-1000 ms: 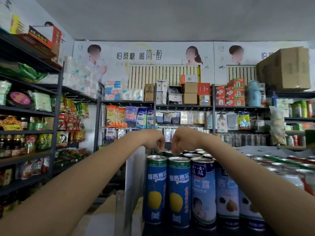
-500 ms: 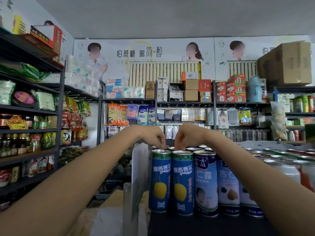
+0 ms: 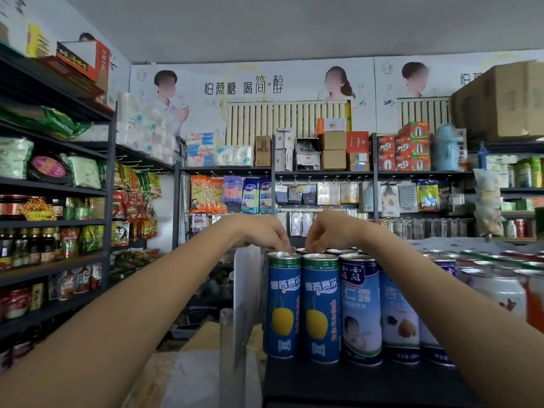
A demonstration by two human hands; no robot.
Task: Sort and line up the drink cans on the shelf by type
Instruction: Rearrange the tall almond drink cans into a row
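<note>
both hands reach over the front row of cans on the dark shelf (image 3: 353,384). left hand (image 3: 265,232) has its fingers curled down, the tips pinching the rim of a can in the second row (image 3: 282,249), right behind the leftmost pear can (image 3: 283,304). right hand (image 3: 326,231) curls the same way, fingertips on the top of another back-row can (image 3: 306,250) just beside it — whether it truly grips that one or only touches it i cannot tell.

the front row stands upright and touching: two blue pear cans with green tops, the second pear can (image 3: 320,307) next to the first, then a lighter blue almond-drink can (image 3: 360,307) with a baby on it, then a second almond-drink can (image 3: 399,316) partly behind the right forearm. more can tops run off to the right — silver lids, some red and green, blurred.

a white shelf divider (image 3: 244,290) stands just left of the pear cans.
</note>
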